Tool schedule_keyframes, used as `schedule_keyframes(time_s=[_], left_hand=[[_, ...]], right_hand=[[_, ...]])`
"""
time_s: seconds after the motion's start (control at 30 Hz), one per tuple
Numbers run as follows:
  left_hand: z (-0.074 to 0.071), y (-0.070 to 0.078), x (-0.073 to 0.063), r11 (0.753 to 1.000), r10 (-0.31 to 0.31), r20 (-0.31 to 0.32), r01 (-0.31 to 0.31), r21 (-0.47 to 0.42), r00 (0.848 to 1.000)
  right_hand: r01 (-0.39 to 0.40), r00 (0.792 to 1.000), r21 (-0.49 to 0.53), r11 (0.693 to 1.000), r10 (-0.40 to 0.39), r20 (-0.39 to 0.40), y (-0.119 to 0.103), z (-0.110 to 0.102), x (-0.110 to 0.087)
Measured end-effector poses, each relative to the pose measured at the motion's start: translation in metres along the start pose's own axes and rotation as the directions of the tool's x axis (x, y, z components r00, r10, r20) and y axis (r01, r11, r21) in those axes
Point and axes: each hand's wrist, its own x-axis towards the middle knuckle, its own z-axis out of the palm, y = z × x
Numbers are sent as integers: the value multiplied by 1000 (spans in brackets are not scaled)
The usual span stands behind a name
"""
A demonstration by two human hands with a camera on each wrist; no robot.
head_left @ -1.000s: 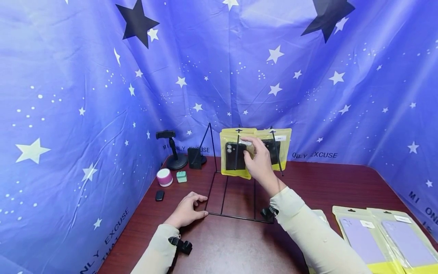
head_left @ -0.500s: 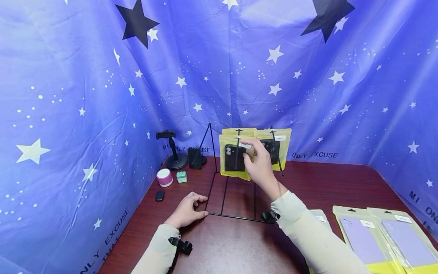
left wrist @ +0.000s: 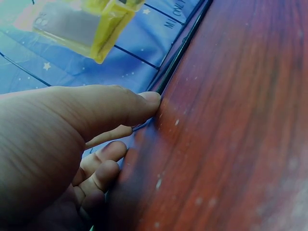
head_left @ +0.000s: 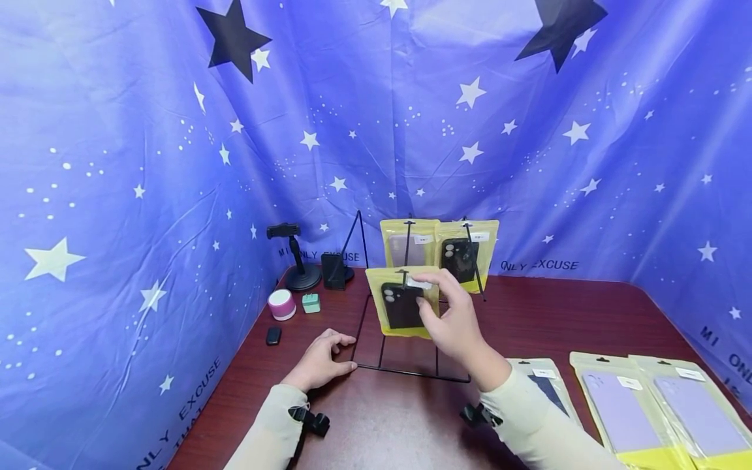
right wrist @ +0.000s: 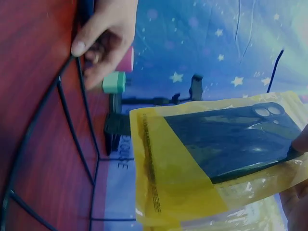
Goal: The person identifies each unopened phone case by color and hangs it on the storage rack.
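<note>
My right hand (head_left: 455, 320) pinches a yellow-edged clear pouch (head_left: 376, 297) with a black phone case (head_left: 402, 307) inside. The pouch is in front of the black wire display rack (head_left: 405, 373), apart from the pouches behind it. In the right wrist view this phone case (right wrist: 236, 139) has two round camera holes. On the rack's hooks hang a pouch with a pale case (head_left: 405, 245) and a pouch with a dark case (head_left: 461, 258). Down at the rack's front left corner, my left hand (head_left: 322, 359) grips the base wire between thumb (left wrist: 151, 98) and fingers.
Several pouches, two with lilac cases (head_left: 623, 405), lie at the table's right. To the left stand a phone stand (head_left: 301, 261), a black upright item (head_left: 333, 271), a pink-and-white round item (head_left: 282, 305), a green charger plug (head_left: 311, 303) and a small black object (head_left: 273, 335). A starry curtain surrounds the table.
My right hand has drawn the pouch with the black case off the rack's left hook, toward me and down, baring the pale-case pouch behind. My left hand stays put.
</note>
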Motion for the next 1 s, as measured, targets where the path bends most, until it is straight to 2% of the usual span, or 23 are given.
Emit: schedule_keyframes(time_s=[0.17,0.3,0.5,0.6,0.73,0.87,1.0], left_hand=[[0,0,0,1000,-2,-2,2,2,1000],[0,1,0,1000,-5,-3,5,7,1000],[0,1,0,1000,-13,4,13,12,1000],[0,0,0,1000,-13,3,13,10,1000],[0,1,-1,1000,-12,3,12,4,1000],[-1,2,-1,1000,-16,4,15,5,1000],[0,1,0,1000,-16,4,16,16,1000]], right_hand=[[105,994,72,992,-103,-32,-22,-2,-11],[171,985,107,979,-167,-53,-50,-9,-14],[174,984,189,966,-166,-59,-84,-30,-18],[173,985,191,966,-164,-61,-88,-43,-23],[160,986,141,977,-152,-67,-85,-62,-31],[129,990,130,983,-119,-79,-83,-78,-38],[80,991,41,996,-75,-113,-81,-92,-44]])
